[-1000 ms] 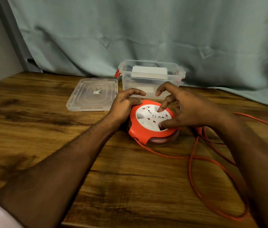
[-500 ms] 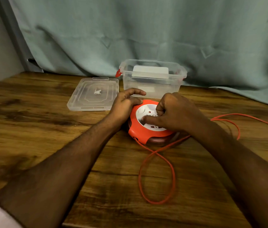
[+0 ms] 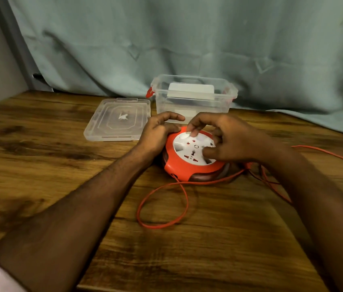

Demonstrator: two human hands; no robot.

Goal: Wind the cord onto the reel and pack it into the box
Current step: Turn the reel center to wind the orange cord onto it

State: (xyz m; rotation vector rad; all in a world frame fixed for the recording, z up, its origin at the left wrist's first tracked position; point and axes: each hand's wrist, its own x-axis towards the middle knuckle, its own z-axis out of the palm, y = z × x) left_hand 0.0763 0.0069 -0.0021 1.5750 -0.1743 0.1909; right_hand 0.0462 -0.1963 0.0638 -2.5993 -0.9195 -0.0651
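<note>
Two hands, the left hand (image 3: 158, 131) and right hand (image 3: 229, 140), are counted on one reel (image 3: 189, 163); one cord (image 3: 162, 207), one box (image 3: 193, 102) and one lid (image 3: 118, 121) are seen beyond the grip.

The orange cord reel (image 3: 189, 163) lies flat on its side, its white socket face (image 3: 193, 147) up; the thin orange cord (image 3: 166, 224) loops loose at its 6 o'clock and trails toward 3 o'clock; the clear lidless box (image 3: 191, 102) stands upright at 12 o'clock.
</note>
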